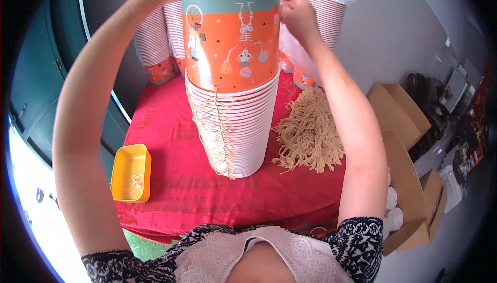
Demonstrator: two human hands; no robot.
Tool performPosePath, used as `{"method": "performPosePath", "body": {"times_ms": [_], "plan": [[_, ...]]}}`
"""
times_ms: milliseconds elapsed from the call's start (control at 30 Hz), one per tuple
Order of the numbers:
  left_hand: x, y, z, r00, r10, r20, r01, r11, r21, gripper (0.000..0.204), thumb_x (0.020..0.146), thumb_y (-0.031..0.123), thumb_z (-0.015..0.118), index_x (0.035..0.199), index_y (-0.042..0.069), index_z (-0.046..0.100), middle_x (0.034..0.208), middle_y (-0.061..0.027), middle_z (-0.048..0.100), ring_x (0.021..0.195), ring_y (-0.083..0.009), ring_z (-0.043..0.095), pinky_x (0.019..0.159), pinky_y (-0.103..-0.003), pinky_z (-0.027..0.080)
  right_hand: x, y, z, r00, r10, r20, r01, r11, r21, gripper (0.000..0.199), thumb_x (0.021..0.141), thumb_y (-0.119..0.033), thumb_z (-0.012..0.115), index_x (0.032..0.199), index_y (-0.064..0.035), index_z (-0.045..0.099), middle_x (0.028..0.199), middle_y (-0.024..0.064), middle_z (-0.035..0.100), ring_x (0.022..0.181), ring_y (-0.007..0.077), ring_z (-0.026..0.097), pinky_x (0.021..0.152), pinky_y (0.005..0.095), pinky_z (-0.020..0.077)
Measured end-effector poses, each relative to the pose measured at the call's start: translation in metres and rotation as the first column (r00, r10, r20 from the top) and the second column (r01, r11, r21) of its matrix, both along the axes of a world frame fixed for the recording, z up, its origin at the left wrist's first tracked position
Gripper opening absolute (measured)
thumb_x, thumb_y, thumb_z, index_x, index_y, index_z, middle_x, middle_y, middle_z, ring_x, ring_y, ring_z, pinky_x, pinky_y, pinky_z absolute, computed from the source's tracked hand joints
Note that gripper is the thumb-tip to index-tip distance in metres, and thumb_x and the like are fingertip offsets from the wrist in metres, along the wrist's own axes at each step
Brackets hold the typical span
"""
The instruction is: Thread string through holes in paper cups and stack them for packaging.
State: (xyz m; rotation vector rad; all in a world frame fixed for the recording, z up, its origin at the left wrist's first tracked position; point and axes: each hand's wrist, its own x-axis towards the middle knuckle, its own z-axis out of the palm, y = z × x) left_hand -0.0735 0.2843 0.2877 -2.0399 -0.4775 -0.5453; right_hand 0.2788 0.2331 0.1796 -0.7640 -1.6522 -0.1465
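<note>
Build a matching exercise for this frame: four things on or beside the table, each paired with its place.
Things:
1. yellow tray
2. pile of tan strings
3. cardboard boxes
4. orange paper bucket

Places:
A. on top of the tall nested stack
B. at the table's left edge
C. off the table, to the right
D. on the red cloth, right of the stack

Pairs: 1-B, 2-D, 3-C, 4-A

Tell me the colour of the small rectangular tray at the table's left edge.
Yellow plastic tray, seen best in the head view.
</note>
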Motion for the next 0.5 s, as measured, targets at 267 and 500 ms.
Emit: {"method": "performPosePath", "body": {"times_ms": [267, 500], "plan": [[0.067, -0.064, -0.076, 0.844, 0.536, 0.012, 0.056, -0.066, -0.996, 0.043, 0.091, 0.033, 0.062, 0.124, 0.005, 0.062, 0.105, -0.0185, 0.073, 0.056, -0.0255, 0.071, 0.04, -0.033, 0.054, 0.02, 0.023, -0.077, 0.952, 0.187, 0.242, -0.175, 0.982, -0.068, 0.038, 0.094, -0.035, 0.053, 0.097, -0.0014, 0.069, 0.099, 0.0303, 0.067, 0.091, 0.0477, 0.065, 0.077, 0.0513, 0.0527], [0.045, -0.054, -0.088, 0.589, 0.583, 0.559, 0.57, 0.19, -0.8, 0.023, 0.087, 0.023, 0.071, 0.088, 0.001, 0.072, 0.074, -0.0053, 0.067, 0.051, -0.0169, 0.057, 0.043, -0.034, 0.049, 0.001, -0.007, -0.028, 0.692, 0.491, -0.529, -0.718, 0.542, -0.436, 0.02, 0.09, -0.021, 0.069, 0.098, -0.0041, 0.078, 0.094, 0.012, 0.075, 0.078, 0.0187, 0.067, 0.069, 0.0327, 0.0538]]}}
